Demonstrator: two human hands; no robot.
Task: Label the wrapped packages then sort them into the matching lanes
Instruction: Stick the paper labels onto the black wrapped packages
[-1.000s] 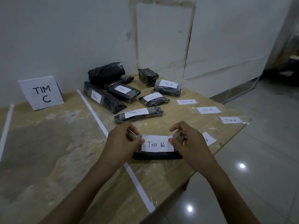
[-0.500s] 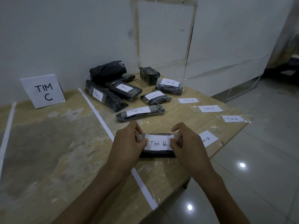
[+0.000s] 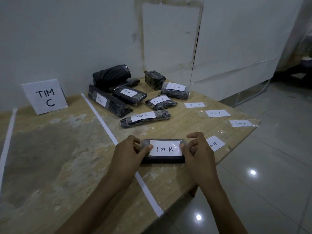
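Your left hand (image 3: 130, 153) grips the left end of the flat black plastic-wrapped package (image 3: 162, 160), which lies on the worn pale wooden surface (image 3: 50, 157) just right of the long white tape strip (image 3: 104, 122). Its thumb presses the left edge of the white paper label reading "Tim B" (image 3: 166, 148) on top of the package, and its fingers (image 3: 133, 141) are curled over the end. Your right hand (image 3: 198, 153) holds the other end the same way, thumb on the label's right edge, fingers bent round the end, the index finger arched clear above it.

Farther along the strip, on its right side, lies a cluster of black wrapped parcels; four carry "Tim C" labels: a long wedge-shaped one (image 3: 114, 107) nearest the strip, a flat one (image 3: 135, 98), a small one (image 3: 161, 105) and a slim one (image 3: 162, 114). One stubby parcel is marked "Tim B" (image 3: 175, 94); a rolled black bag (image 3: 112, 76) and a small dark block (image 3: 154, 79) show no label.

Well right of the strip, three loose "Tim A" slips (image 3: 217, 113) lie flat near the surface's edge; another loose slip (image 3: 217, 143) sits just beside your right hand, its text partly hidden. Left of the strip a white card sign reading "TIM C" (image 3: 44, 97) stands against the wall.
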